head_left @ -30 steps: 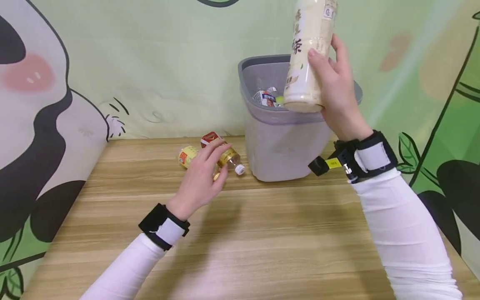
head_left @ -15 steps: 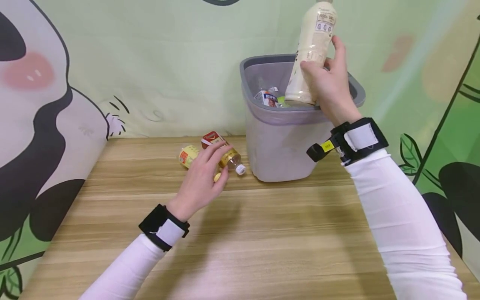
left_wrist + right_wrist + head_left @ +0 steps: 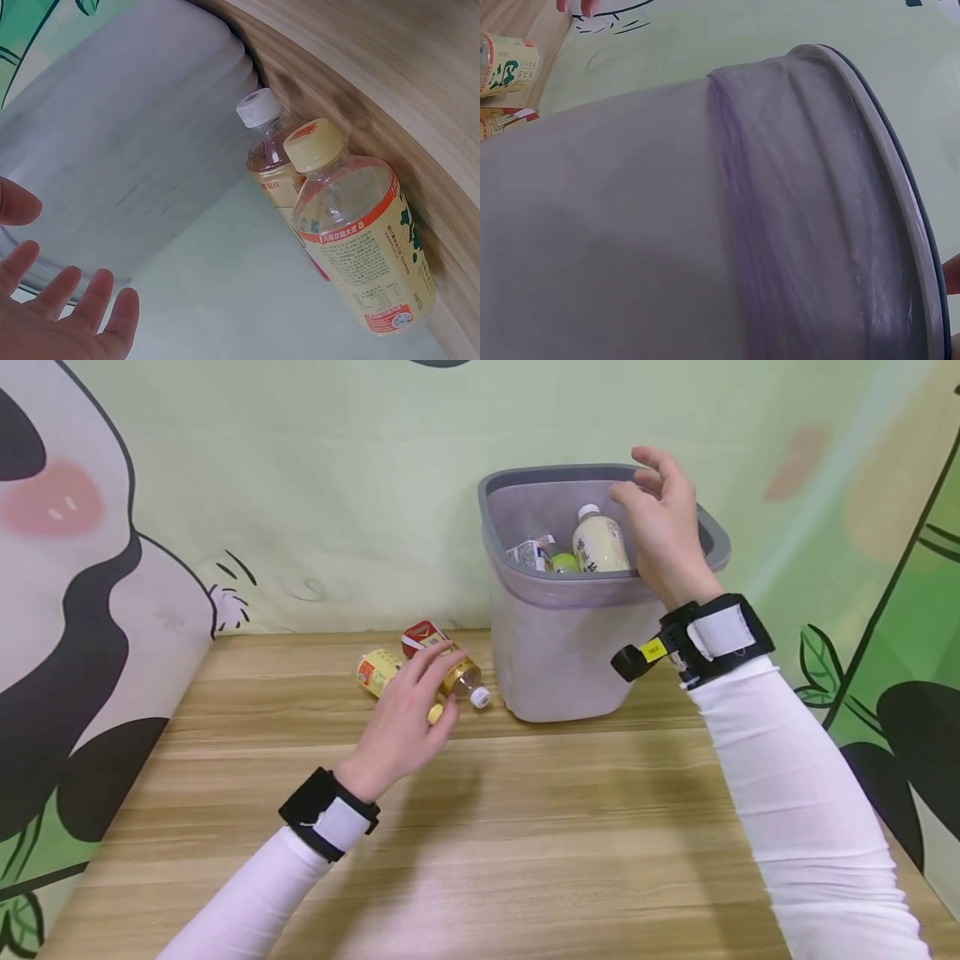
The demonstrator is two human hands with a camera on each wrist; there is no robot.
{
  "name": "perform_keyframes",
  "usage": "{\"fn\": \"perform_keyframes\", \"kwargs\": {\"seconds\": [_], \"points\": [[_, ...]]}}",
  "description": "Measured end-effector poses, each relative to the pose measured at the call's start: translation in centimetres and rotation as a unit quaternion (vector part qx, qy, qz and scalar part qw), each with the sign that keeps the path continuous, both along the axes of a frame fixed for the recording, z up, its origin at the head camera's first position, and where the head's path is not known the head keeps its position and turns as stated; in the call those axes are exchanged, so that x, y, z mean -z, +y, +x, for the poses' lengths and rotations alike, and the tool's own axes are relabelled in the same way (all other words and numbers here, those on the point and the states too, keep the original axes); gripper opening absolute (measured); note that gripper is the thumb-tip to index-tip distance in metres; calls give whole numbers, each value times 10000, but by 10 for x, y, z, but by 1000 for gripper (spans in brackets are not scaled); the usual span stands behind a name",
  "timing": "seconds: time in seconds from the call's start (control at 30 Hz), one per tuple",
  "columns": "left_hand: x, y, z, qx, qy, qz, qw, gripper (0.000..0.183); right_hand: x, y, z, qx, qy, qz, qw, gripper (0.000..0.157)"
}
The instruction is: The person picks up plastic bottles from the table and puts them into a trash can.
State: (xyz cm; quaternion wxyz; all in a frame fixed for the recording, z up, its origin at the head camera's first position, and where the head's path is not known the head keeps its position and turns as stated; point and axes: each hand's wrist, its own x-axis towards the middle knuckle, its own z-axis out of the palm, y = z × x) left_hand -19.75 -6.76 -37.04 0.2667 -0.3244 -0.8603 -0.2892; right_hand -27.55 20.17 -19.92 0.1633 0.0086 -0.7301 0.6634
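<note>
A cream-labelled drink bottle point(image 3: 600, 542) with a white cap leans inside the grey trash can point(image 3: 566, 660). Just above the can's right rim, my right hand point(image 3: 666, 522) holds nothing, its fingers spread loosely apart from that bottle. My left hand point(image 3: 405, 718) hovers, fingers relaxed, over two bottles lying on the table. One is a yellow-labelled bottle point(image 3: 364, 255) with a yellow cap. Beside it lies a bottle with a red and gold label point(image 3: 459, 677) and a white cap. In the head view the left hand partly covers both.
A blue-and-white labelled bottle point(image 3: 531, 556) and something bright green point(image 3: 566, 562) also lie in the can. A purplish liner point(image 3: 742, 195) folds over its rim. The wooden table point(image 3: 525, 843) meets a printed panda backdrop point(image 3: 337, 510) behind.
The cream-labelled bottle was lowered over the can by my right hand and let go; it now sits inside. The right fingers have spread. My left hand has hardly moved.
</note>
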Motion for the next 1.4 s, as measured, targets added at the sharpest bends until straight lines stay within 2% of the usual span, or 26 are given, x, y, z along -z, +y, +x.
{"fn": "perform_keyframes", "kwargs": {"seconds": [0.13,0.27,0.33,0.43,0.57,0.67,0.83,0.93,1.07,1.2,1.3,1.4], "points": [[0,-2,0,-32,-11,-27,10000,52,1,-2,0,-63,146,-271,9995,43],[1,-3,0,-39,-21,-41,10000,52,3,-3,3,-305,453,-663,9963,35],[2,-3,0,-36,-20,-39,10000,51,5,-4,5,-391,703,-632,9948,30],[3,-6,-1,-59,0,-34,10000,51,8,-7,14,-437,1233,-280,9910,27],[3,-11,-2,-147,50,-33,9999,51,14,-13,32,-419,1972,239,9792,25],[4,-17,-4,-280,15,-127,9995,50,21,-20,47,-472,2364,405,9697,22],[9,-30,-10,-591,-132,-428,9972,46,42,-33,71,-839,2918,303,9523,19],[13,-38,-15,-743,-197,-568,9954,46,59,-41,80,-1105,3087,339,9441,17],[20,-46,-21,-898,-273,-734,9929,44,85,-52,88,-1357,2883,425,9469,16],[26,-53,-26,-1079,-503,-784,9898,44,110,-63,90,-1518,2250,332,9619,17],[31,-56,-30,-1229,-931,-535,9866,44,126,-72,92,-1665,1687,77,9715,18],[35,-57,-36,-1441,-1373,-124,9799,46,139,-79,93,-1743,1202,-256,9770,22]]}}
